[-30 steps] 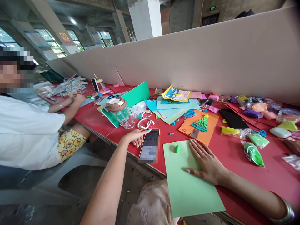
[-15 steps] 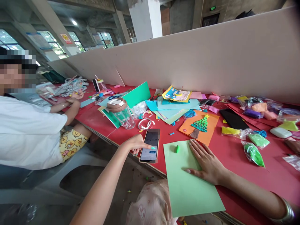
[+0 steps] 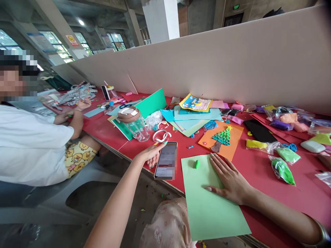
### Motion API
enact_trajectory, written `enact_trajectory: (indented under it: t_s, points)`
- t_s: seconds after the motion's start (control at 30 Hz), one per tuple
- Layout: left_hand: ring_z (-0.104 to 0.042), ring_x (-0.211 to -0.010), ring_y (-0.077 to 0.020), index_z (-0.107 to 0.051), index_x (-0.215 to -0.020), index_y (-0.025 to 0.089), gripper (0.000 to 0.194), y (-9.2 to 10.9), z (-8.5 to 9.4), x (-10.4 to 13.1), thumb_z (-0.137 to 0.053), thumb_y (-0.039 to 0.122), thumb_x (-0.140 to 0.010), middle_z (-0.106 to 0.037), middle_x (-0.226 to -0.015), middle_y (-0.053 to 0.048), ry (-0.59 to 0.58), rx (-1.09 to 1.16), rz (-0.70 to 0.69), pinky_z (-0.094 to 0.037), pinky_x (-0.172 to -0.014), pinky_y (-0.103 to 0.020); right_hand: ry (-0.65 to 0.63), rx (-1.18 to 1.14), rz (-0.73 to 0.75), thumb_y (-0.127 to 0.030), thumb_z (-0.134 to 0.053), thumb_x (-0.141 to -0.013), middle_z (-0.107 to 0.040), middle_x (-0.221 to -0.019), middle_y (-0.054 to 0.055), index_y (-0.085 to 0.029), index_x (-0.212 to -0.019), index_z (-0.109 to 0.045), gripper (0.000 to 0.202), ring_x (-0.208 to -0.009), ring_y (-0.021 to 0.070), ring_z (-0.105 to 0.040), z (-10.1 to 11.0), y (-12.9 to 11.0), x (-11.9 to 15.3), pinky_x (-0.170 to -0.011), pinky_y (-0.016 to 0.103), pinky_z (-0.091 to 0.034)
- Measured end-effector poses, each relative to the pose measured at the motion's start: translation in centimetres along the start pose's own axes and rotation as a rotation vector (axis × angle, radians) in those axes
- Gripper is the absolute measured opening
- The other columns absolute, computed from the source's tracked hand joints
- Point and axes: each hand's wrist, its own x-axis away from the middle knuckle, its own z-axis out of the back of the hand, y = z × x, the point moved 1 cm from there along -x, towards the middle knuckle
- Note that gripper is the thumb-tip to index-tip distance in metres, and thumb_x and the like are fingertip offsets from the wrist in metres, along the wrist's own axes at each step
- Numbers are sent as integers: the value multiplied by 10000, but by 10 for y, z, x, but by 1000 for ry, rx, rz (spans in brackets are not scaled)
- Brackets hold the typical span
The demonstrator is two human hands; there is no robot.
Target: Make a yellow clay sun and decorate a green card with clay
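Note:
My left hand is at the upper left edge of a phone lying on the red table. Its thumb reaches over the phone's top corner and the other fingers are curled beside the phone; it grips nothing. Flat on a light green sheet rests my right hand, fingers stretched out and holding nothing. A small bright green clay roll lies near the sheet's upper left corner. Behind the sheet is an orange card with a clay tree on it.
A lidded cup and green boards stand behind my left hand. Bagged clay and a black phone lie at the right. Stacked papers sit at the back. Another person sits at the left.
My left hand has drawn back from the phone's lower screen toward its top left corner, and the screen's display differs. My right hand stays on the sheet.

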Motion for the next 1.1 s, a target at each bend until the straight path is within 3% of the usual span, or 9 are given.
enact_trajectory:
  t_s: [0.13,0.3,0.53,1.1]
  points:
    - [-506,-332,-149,-522,-401,124,929,5,4,-8,-48,898,-598,-501,-364,-108,-80,-29,114,-365,-399,-245,1,3,8,-679,-381,-811,-242,-1459,201,-59,-1454,15,977,-1333,327,-281,0,0,0,-1034,487,-310]
    - [-511,-351,-159,-526,-387,136,886,11,7,-7,-147,913,-582,-509,-379,-112,-91,-59,153,-379,-400,-257,-5,11,0,-679,-383,-811,-239,-1461,197,-62,-1452,43,986,-1338,325,-273,1,-1,0,-1030,490,-314]
    - [-517,-364,-160,-519,-374,137,931,5,7,-14,-5,874,-617,-492,-372,-118,-110,-66,153,-378,-408,-251,-14,8,-2,-687,-373,-811,-241,-1460,189,-71,-1448,71,991,-1329,321,-294,1,-1,0,-1022,492,-321]
    - [-517,-377,-158,-528,-432,144,895,11,8,-10,-17,838,-672,-506,-401,-119,-107,-75,191,-382,-423,-257,-53,-27,-29,-688,-363,-812,-214,-1472,186,-88,-1461,11,961,-1337,319,-277,-1,0,0,-1061,484,-273]
